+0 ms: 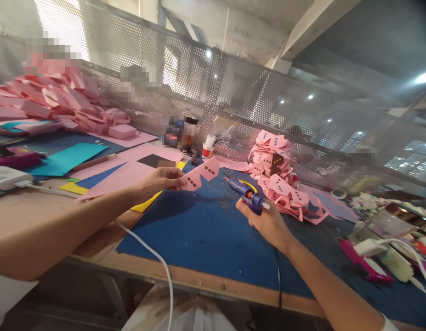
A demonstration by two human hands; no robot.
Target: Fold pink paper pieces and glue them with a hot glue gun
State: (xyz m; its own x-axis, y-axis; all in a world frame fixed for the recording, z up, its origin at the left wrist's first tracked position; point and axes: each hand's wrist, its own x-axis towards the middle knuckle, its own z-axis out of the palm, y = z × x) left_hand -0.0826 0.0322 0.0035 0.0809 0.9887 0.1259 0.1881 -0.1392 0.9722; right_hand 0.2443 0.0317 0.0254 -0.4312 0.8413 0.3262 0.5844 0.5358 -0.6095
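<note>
My left hand [167, 178] pinches one end of a pink paper cutout [201, 174] marked with small dark squares, raised above the blue mat [185, 230]. In my right hand [263, 220] is a blue glue gun [245, 192] with a yellow trigger; a clear stick pokes out of its back end. Its nozzle points toward the cutout, apart from it. Just beyond the glue gun rises a pile of similar pink cutouts [285, 184], some with blue or dark squares. A black cord [279, 276] hangs below my right hand.
A heap of pink strips [71, 99] lies at the back left, near a teal sheet [68, 157]. A white cable [147, 246] crosses the table's front edge. A lidded jar [189, 135] and a red-and-white cup [208, 149] stand by the perforated screen [216, 87].
</note>
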